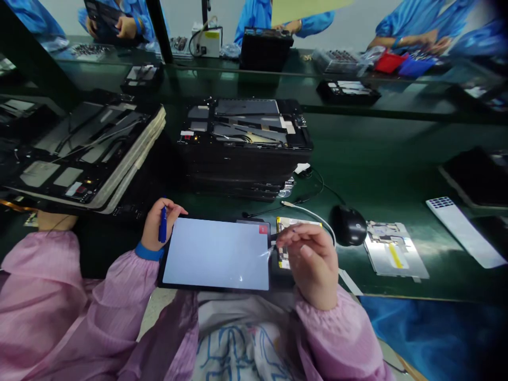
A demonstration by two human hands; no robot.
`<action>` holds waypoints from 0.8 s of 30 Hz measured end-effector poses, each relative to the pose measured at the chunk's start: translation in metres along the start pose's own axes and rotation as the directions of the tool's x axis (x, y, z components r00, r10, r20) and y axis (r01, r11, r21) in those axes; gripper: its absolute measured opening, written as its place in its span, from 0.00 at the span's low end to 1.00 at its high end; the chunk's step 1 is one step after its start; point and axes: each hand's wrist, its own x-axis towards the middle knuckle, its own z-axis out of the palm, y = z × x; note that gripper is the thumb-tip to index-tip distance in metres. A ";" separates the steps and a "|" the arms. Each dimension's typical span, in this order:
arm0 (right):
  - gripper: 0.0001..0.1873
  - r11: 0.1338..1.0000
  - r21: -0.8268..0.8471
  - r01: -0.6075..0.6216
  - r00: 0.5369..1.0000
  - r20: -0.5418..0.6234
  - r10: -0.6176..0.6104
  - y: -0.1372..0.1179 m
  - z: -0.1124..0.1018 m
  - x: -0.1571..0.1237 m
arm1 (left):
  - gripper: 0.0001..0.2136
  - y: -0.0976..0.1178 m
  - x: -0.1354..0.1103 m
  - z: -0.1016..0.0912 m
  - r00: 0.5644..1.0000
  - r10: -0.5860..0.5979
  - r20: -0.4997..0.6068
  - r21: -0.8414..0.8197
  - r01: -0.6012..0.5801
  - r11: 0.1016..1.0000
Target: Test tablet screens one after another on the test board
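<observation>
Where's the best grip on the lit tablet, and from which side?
Probably the dark rim at the near left corner, from the left: the tablet is a flat slab, screen up, while the yellow-edged board and the right hand crowd its right side.

Right of the tablet point(216, 255), the right hand point(313, 262) is partly covering a yellow-edged board point(289, 221). Left of the tablet, a co-worker's sleeve point(43, 280) is running off the edge, its hand disappearing behind stacked panels point(91, 151). Beyond the tablet, the top edge is cropping blue-clad people point(416, 24).
</observation>
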 end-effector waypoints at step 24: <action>0.07 0.988 0.149 -0.041 0.978 -0.197 0.070 0.000 -0.027 0.070 | 0.10 -0.001 0.003 0.002 1.000 0.016 0.005 0.032 -0.016 0.999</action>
